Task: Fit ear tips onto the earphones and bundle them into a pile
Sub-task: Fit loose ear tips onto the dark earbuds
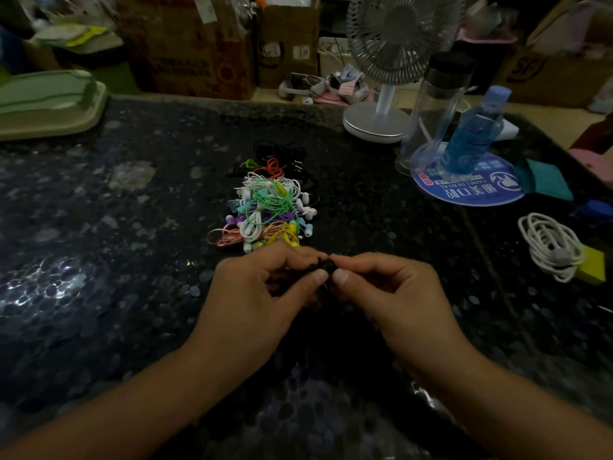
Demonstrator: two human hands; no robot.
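Note:
A pile of coiled earphones [269,207] in white, green, purple, pink, yellow and black lies on the dark speckled table [116,227], just beyond my hands. My left hand [262,293] and my right hand [381,293] meet near the table's middle, and both pinch a small black earphone [326,265] between thumb and fingertips. Its dark cable hangs below my fingers and is hard to make out. Whether an ear tip sits on it I cannot tell.
A white coiled cable [550,247] lies on a yellow block at the right. A desk fan [388,104], a clear tumbler [434,107] and a blue bottle [474,134] on a round blue mat stand at the back right. A green tray [43,104] sits back left, with cardboard boxes behind.

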